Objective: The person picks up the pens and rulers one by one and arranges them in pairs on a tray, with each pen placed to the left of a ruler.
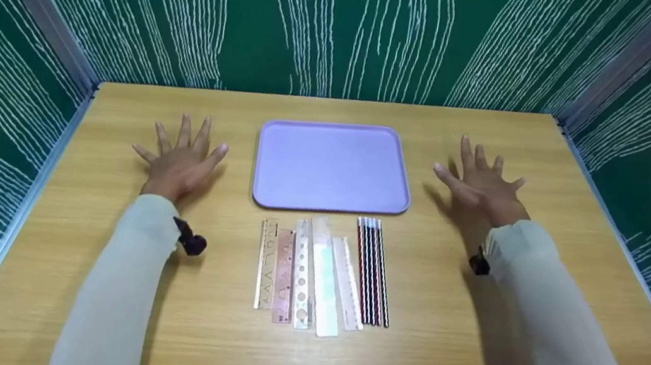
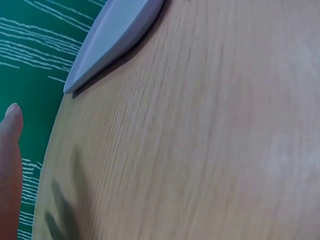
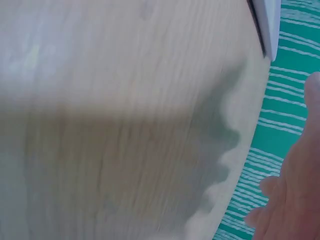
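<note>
Left of a purple tray (image 1: 334,168), my left hand (image 1: 178,167) is held with its fingers spread and straight, gripping nothing. On the tray's other side my right hand (image 1: 484,189) is spread the same way, and it holds nothing. Below the tray's near edge several rulers lie side by side, among them a pink one (image 1: 284,278), a clear one with round holes (image 1: 302,281) and a shiny iridescent one (image 1: 324,281). To their right is a row of several dark striped pencils (image 1: 373,272). In the left wrist view only the thumb (image 2: 10,150) shows.
The wooden table (image 1: 202,331) has green walls with white wavy lines (image 1: 247,12) at its back and sides. A small black device (image 1: 190,238) is strapped to the left wrist, another (image 1: 478,262) to the right.
</note>
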A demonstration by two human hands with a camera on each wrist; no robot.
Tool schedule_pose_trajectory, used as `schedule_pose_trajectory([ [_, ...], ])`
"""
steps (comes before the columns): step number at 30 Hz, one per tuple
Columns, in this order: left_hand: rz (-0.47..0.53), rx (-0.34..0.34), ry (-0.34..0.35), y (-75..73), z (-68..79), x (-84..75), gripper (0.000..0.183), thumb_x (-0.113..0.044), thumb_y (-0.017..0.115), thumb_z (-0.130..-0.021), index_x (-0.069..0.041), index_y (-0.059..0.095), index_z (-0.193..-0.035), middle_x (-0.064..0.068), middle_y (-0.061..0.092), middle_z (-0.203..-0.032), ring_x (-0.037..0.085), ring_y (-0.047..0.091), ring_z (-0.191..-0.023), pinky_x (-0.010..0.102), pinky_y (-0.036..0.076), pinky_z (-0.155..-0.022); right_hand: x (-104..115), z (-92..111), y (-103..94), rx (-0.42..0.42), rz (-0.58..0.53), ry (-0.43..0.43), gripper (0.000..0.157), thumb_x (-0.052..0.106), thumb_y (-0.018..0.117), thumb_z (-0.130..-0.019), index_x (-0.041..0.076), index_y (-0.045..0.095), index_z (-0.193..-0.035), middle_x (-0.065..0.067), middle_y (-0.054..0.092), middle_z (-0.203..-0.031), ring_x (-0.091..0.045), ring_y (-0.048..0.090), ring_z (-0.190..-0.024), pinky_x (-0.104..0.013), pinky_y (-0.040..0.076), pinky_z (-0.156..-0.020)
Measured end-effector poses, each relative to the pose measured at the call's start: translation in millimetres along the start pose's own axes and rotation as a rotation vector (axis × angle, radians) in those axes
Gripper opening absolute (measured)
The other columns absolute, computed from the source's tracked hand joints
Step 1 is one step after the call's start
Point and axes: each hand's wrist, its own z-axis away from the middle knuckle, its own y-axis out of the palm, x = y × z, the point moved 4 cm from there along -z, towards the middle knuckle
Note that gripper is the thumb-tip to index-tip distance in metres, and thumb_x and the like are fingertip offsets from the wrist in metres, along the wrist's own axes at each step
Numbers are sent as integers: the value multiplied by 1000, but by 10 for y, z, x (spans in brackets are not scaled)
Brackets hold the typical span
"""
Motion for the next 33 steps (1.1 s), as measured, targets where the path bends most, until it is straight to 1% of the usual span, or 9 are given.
schedule_pose_trajectory([
  [3,31,11,33,-4,21,-29,84,-85,11,-91,-44,-15,-159,6,-18,-171,58,-27,-146,88,-25,-91,24,37,-7,28,-28,12,104,95,17,-81,38,-34,-152,-20,-15,-170,-60,-8,-150,-88,-6,-105],
  [7,65,1,72,8,94,-58,79,-81,16,-96,-44,-9,-161,6,-5,-174,57,-12,-152,90,-9,-102,97,85,52,37,-67,15,105,97,18,-79,41,-37,-150,-22,-3,-171,-56,7,-153,-81,8,-115],
  [13,96,14,104,7,207,-142,77,-76,19,-99,-40,-3,-163,7,3,-174,49,5,-157,82,8,-114,232,185,74,-33,-85,-29,102,91,20,-86,36,-33,-154,-29,17,-167,-56,21,-150,-76,18,-117],
  [18,118,16,141,50,274,-238,77,-71,23,-102,-30,10,-166,12,14,-173,41,16,-157,73,19,-120,286,304,56,-115,-146,-58,101,86,26,-91,33,-27,-158,-32,35,-159,-54,30,-148,-72,23,-118],
  [20,130,8,161,74,298,-279,75,-68,25,-103,-27,16,-165,13,20,-171,39,21,-156,70,22,-121,309,356,63,-132,-187,-69,101,83,30,-92,30,-22,-160,-32,39,-157,-52,35,-146,-70,26,-118],
  [23,153,-1,180,103,323,-359,70,-63,31,-105,-26,23,-164,12,27,-169,38,27,-155,67,25,-121,345,430,90,-130,-228,-78,103,81,35,-93,23,-15,-163,-33,45,-152,-50,44,-141,-68,33,-116],
  [28,144,4,174,139,331,-513,64,-57,38,-106,-28,29,-162,10,33,-166,37,31,-152,68,27,-120,416,538,158,-111,-255,-85,102,73,43,-96,13,-2,-165,-32,55,-140,-45,59,-123,-64,46,-107],
  [31,122,1,169,162,319,-610,62,-55,40,-106,-28,32,-161,10,36,-164,37,34,-151,69,29,-118,471,586,192,-116,-261,-98,100,69,48,-98,8,6,-165,-29,60,-133,-40,62,-111,-59,51,-99],
  [33,110,2,163,186,314,-675,62,-56,41,-106,-29,33,-161,10,38,-163,37,36,-150,69,31,-117,516,611,213,-119,-263,-111,98,66,50,-98,5,10,-164,-28,62,-128,-37,63,-106,-56,53,-94],
])
